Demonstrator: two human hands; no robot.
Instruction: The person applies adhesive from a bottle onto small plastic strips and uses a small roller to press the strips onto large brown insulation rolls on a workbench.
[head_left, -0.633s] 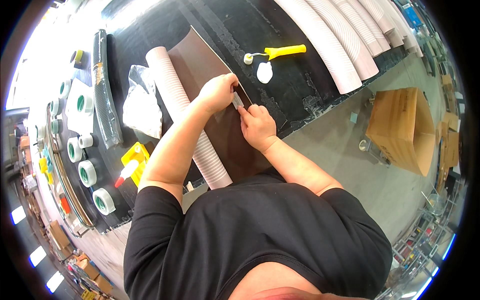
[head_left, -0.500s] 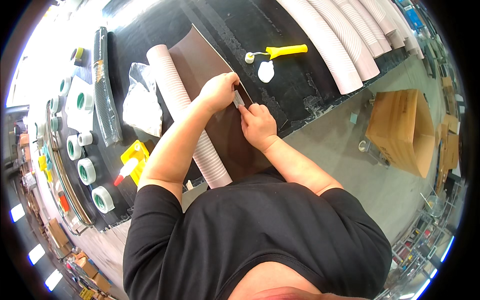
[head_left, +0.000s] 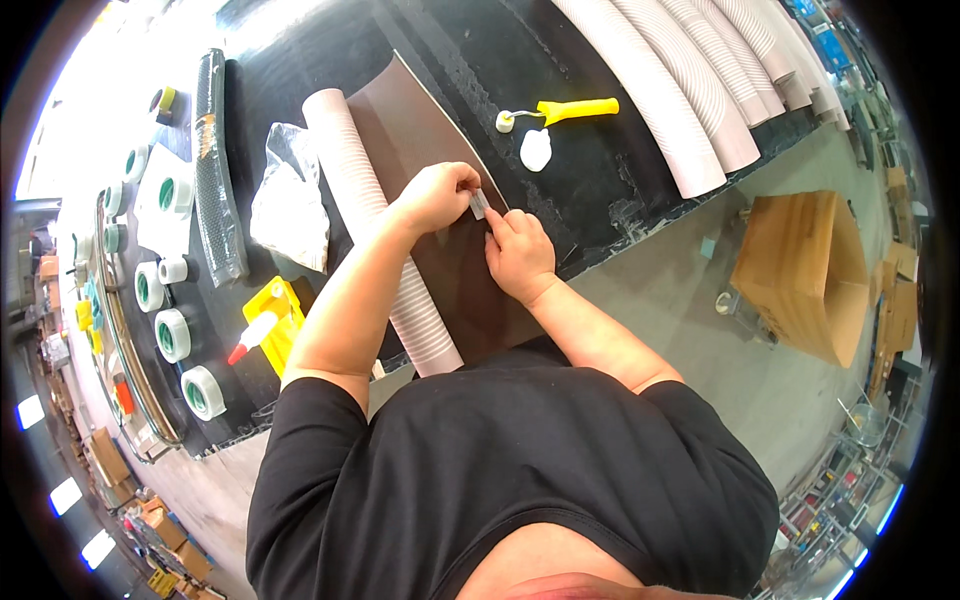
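Note:
A brown sheet (head_left: 405, 125) lies on the black table, its left side rolled up into a pale striped tube (head_left: 350, 170). Over the sheet's right edge, my left hand (head_left: 438, 198) pinches the upper end of a small grey strip (head_left: 478, 205). My right hand (head_left: 522, 255) is just below, fingers curled, its thumb and index finger at the strip's lower end. The exact grip of the fingertips is partly hidden. My left forearm crosses above the striped tube.
A yellow-handled roller (head_left: 575, 108) and a white blob-shaped item (head_left: 536, 150) lie beyond my hands. Pale rolls (head_left: 650, 100) fill the far right. Tape rolls (head_left: 172, 335), a plastic bag (head_left: 290, 210), and a red-tipped bottle (head_left: 255, 335) are at left. A cardboard box (head_left: 800, 270) stands at right.
The view has shifted slightly. My hands have moved a little down along the sheet's edge, and more of the grey strip shows between them.

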